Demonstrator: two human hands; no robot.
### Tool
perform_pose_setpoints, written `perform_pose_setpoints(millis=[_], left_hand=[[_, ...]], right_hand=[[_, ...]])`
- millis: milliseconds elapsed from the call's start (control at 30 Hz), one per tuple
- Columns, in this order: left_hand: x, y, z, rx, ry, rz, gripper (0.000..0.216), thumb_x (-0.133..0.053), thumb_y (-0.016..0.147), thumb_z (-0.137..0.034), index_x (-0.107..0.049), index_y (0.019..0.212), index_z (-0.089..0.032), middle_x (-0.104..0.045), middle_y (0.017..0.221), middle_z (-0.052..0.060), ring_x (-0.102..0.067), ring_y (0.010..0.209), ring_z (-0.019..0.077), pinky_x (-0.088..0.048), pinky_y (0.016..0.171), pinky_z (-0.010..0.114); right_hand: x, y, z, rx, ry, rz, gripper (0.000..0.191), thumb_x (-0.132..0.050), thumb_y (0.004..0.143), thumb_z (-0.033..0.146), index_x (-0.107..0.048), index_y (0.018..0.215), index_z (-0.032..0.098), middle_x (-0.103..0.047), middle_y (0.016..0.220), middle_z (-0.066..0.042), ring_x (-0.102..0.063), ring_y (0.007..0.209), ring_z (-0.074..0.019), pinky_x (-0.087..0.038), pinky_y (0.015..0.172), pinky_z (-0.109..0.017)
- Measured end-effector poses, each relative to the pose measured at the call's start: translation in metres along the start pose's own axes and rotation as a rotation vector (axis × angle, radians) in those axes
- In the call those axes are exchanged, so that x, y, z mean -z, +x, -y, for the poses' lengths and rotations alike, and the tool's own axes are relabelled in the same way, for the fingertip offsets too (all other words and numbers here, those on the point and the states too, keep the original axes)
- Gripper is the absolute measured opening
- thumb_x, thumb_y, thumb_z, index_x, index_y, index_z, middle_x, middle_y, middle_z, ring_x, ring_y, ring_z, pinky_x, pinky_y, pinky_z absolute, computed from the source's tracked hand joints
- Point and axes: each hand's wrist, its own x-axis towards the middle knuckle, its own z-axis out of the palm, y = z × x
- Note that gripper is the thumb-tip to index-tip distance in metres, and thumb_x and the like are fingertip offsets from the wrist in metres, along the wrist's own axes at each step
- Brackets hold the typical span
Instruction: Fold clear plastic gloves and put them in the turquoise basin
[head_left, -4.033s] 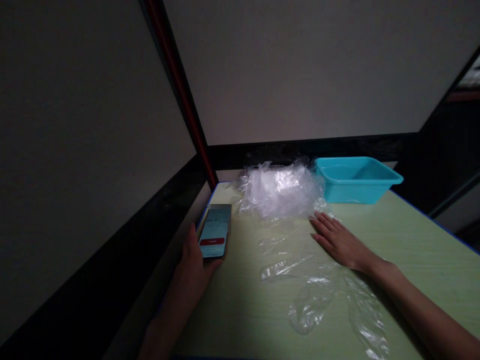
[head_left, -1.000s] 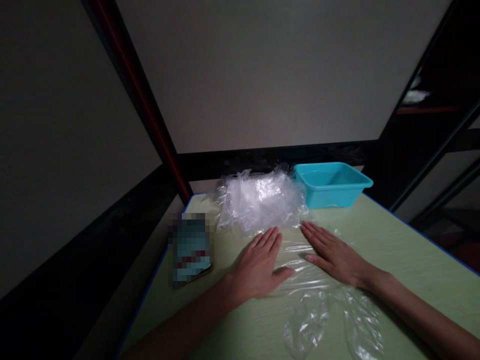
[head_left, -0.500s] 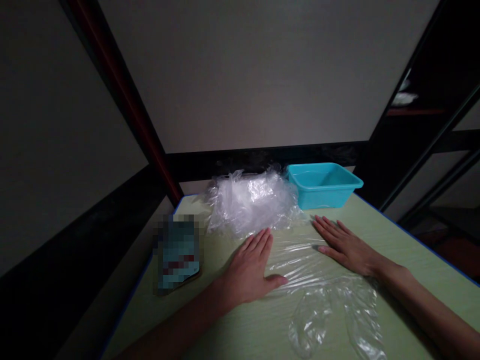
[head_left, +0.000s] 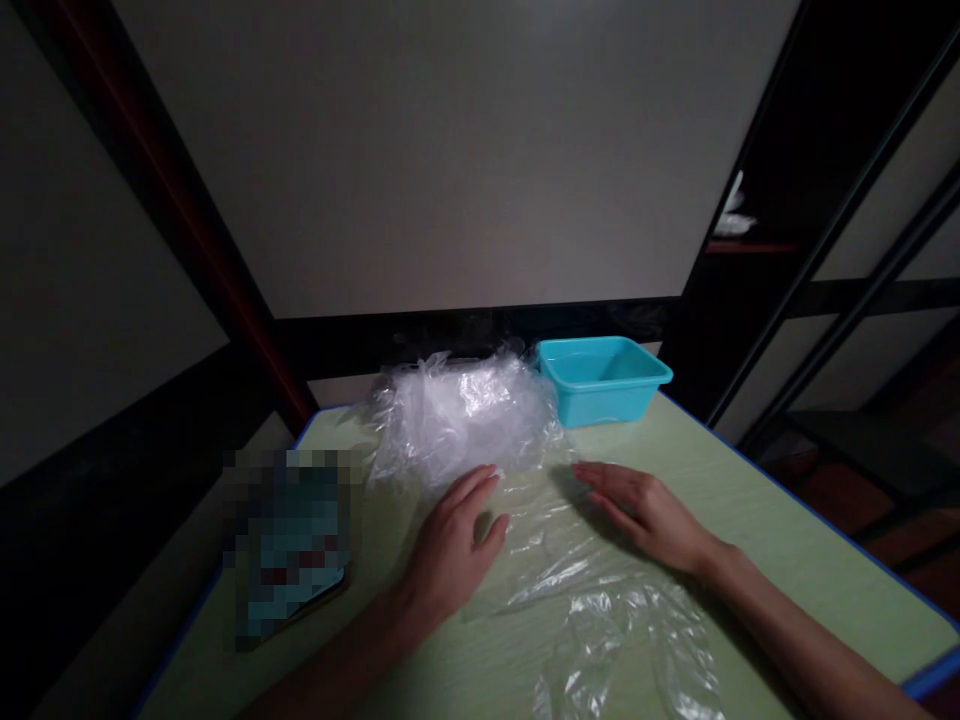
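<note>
A clear bag [head_left: 551, 560] is running its long axis toward the person, handles [head_left: 684, 655] nearest; left hand [head_left: 448, 550] and right hand [head_left: 656, 520] are flanking it. Both grips are curving, loosely spread.

Light is dim, sinking to near-black right of the turquoise tub [head_left: 600, 400]. Glare whitens the plastic heap [head_left: 469, 415] left of the tub and streaks the clear bag [head_left: 559, 575] before it. Farther left, coarse pixel blocks mask a flat device [head_left: 300, 540].

No writing can be read; the smartphone screen [head_left: 300, 540], left of the clear plastic bag [head_left: 559, 575], is pixelated.
</note>
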Motion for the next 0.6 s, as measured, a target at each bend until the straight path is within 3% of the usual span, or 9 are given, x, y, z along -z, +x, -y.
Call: perform_pose_setpoints(millis=[100, 200, 400, 600], left_hand=[[-0.003, -0.006, -0.009, -0.072, 0.061, 0.1, 0.039, -0.042, 0.081, -0.019, -0.051, 0.119, -0.014, -0.052, 0.127, 0.008, -0.048, 0.116, 0.0197, -0.039, 0.1, 0.033], [-0.006, -0.013, -0.013, -0.145, 0.168, 0.247, 0.047, -0.046, 0.083, -0.025, -0.042, 0.128, -0.012, -0.039, 0.137, 0.01, -0.038, 0.125, 0.0215, -0.034, 0.104, 0.035], [-0.004, -0.014, -0.01, -0.216, 0.273, 0.383, 0.061, -0.044, 0.085, -0.037, -0.027, 0.136, -0.009, -0.023, 0.144, 0.012, -0.023, 0.132, 0.022, -0.028, 0.106, 0.036], [0.001, -0.014, -0.021, -0.184, 0.27, 0.368, 0.06, -0.044, 0.085, -0.039, -0.03, 0.135, -0.01, -0.022, 0.145, 0.011, -0.022, 0.132, 0.0223, -0.026, 0.107, 0.039]], right_hand=[[-0.006, 0.003, 0.014, 0.138, 0.025, 0.19, 0.05, -0.038, 0.09, 0.036, -0.035, 0.135, 0.015, -0.042, 0.137, -0.009, -0.036, 0.126, -0.0194, -0.032, 0.104, -0.037], [-0.008, 0.002, 0.015, 0.213, 0.049, 0.317, 0.072, -0.046, 0.085, 0.048, -0.021, 0.14, 0.011, -0.026, 0.144, -0.012, -0.02, 0.133, -0.0216, -0.023, 0.108, -0.039], [-0.006, -0.001, 0.01, 0.161, 0.06, 0.345, 0.087, -0.048, 0.079, 0.058, -0.012, 0.141, 0.009, -0.013, 0.147, -0.015, -0.01, 0.134, -0.0235, -0.016, 0.109, -0.039], [-0.008, 0.001, 0.015, 0.166, 0.06, 0.371, 0.085, -0.041, 0.082, 0.059, -0.009, 0.141, 0.007, -0.008, 0.147, -0.015, -0.005, 0.135, -0.024, -0.011, 0.11, -0.04]])
